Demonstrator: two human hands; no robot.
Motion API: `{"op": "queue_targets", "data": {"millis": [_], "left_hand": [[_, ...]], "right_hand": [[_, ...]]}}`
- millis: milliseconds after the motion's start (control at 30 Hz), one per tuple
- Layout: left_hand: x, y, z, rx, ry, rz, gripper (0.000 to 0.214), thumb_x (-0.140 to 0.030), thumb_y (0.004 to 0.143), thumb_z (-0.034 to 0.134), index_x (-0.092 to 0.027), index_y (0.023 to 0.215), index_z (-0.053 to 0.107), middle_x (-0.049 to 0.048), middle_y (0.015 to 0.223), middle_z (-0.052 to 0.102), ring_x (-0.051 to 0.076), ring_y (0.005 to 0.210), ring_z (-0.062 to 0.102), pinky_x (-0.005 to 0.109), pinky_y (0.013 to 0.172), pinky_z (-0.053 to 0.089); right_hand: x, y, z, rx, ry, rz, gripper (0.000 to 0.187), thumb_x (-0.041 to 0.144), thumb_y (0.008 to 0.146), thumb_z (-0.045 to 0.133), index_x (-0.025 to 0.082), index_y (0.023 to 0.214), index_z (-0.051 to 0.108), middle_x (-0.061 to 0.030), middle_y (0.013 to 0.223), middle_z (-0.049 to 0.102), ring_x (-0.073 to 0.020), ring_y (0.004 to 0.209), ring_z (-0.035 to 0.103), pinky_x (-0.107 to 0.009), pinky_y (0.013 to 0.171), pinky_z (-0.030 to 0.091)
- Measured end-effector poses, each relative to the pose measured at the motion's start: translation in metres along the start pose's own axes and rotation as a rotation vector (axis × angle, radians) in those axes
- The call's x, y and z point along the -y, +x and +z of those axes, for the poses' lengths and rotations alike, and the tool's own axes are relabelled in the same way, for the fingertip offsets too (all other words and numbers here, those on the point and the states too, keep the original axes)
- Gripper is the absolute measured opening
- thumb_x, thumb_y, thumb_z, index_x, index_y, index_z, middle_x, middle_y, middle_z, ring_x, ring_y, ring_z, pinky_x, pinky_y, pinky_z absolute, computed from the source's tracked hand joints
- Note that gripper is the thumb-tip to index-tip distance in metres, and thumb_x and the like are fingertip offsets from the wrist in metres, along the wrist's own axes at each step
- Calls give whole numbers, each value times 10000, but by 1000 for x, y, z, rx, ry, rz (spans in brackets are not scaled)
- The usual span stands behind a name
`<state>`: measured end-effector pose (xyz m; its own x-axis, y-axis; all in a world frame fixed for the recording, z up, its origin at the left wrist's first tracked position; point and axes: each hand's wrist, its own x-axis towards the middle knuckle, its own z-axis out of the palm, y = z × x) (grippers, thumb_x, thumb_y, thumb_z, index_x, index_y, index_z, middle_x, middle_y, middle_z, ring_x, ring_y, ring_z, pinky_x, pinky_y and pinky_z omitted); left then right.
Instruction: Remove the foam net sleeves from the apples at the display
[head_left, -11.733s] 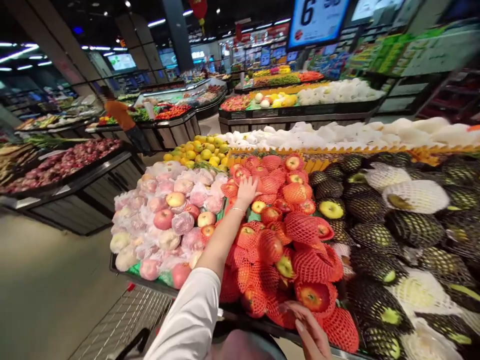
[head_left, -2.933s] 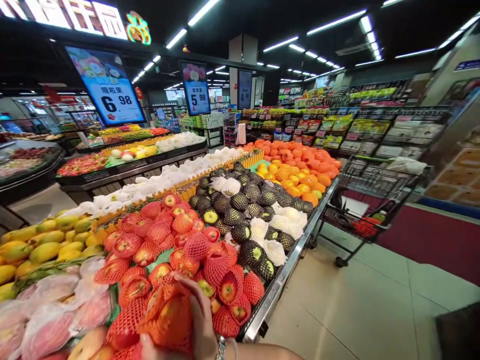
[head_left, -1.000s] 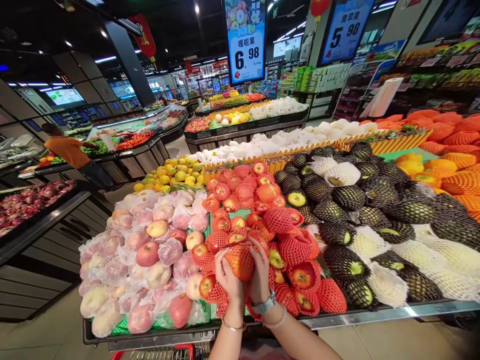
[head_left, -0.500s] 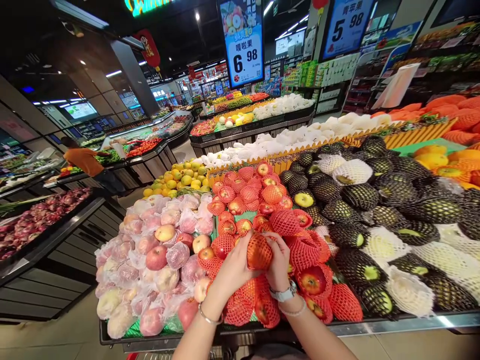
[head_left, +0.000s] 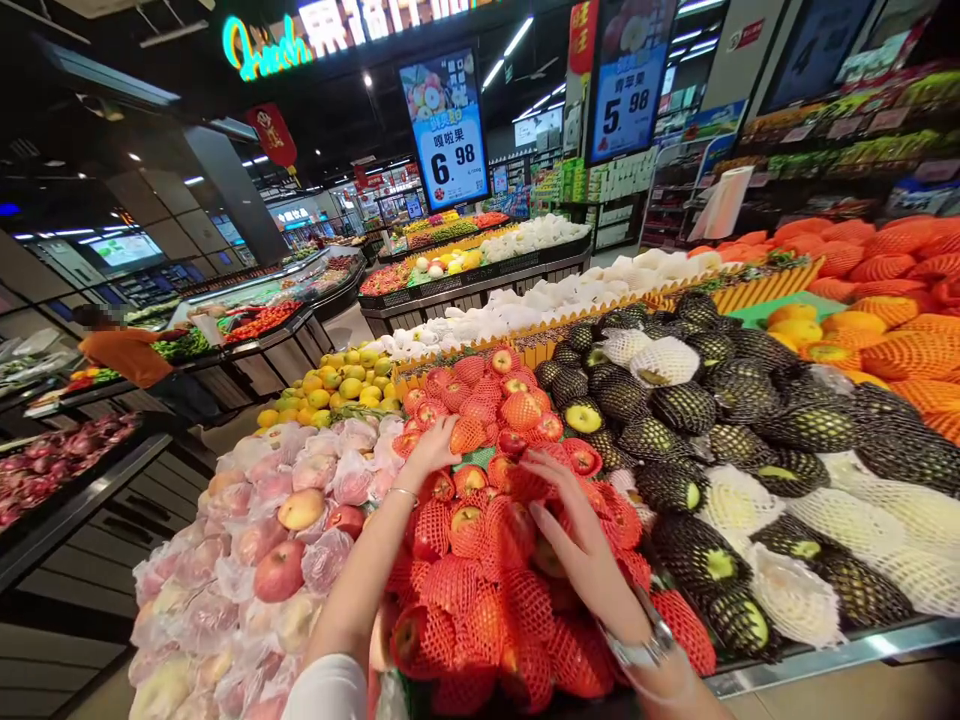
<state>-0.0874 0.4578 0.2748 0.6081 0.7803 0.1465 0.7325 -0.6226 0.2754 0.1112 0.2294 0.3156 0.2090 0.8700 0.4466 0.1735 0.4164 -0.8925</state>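
Far in the pile, my left hand [head_left: 433, 446] is closed on an apple [head_left: 468, 434] in a red foam net. My right hand [head_left: 566, 515] hovers low over the nearer apples, fingers apart, with nothing in it; its edge is slightly blurred. Beneath both hands lies a heap of red apples [head_left: 466, 530], most of them in red foam nets. A patch of green liner [head_left: 475, 457] shows between apples just in front of my left hand. On my right wrist is a silver watch [head_left: 646, 645]; a thin bracelet [head_left: 403, 492] circles the left.
Plastic-wrapped pinkish apples [head_left: 247, 540] fill the left side. Dark green fruit [head_left: 739, 390] in black nets lies on the right, with empty white foam nets [head_left: 799, 590] among it. Yellow fruit [head_left: 330, 385] sits behind. A person in an orange top [head_left: 127, 357] stands at the far left.
Both hands were together around a netted apple close to me. They have since parted: the left has reached forward to the back of the heap, the right has opened. The view has shifted right.
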Motion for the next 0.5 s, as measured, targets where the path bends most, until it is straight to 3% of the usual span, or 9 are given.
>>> {"op": "queue_targets", "data": {"millis": [133,267,367,500], "left_hand": [[21,4,24,93,58,63,732,-196,614,790,-143,1282,494,161,1217,596,363,1127,603,469,982,472],[27,-14,41,81,118,70,699,-271,695,752,-155,1324,471,170,1255,592,370,1199,542,525,1064,378],[33,-25,42,85,161,49,713,-371,753,717,-140,1375,454,182,1281,592,373,1214,534,541,1088,343],[31,-24,34,92,203,33,723,-513,831,638,-76,1383,477,238,1349,559,398,1297,477,556,1135,279]], "right_hand": [[1,-16,-56,18,-300,-55,310,384,957,557,347,1260,609,-53,1406,544,-288,1342,455,-510,1136,327],[-12,-14,-94,43,-462,-55,314,395,942,578,342,1249,613,-66,1405,543,-292,1306,495,-486,1092,390],[-18,-9,-103,98,-510,-97,296,383,943,581,333,1232,623,-76,1402,546,-289,1287,518,-465,1065,425],[-15,16,-91,260,-504,-141,283,365,982,539,336,1252,616,-61,1402,553,-259,1282,533,-424,1075,434]]}}
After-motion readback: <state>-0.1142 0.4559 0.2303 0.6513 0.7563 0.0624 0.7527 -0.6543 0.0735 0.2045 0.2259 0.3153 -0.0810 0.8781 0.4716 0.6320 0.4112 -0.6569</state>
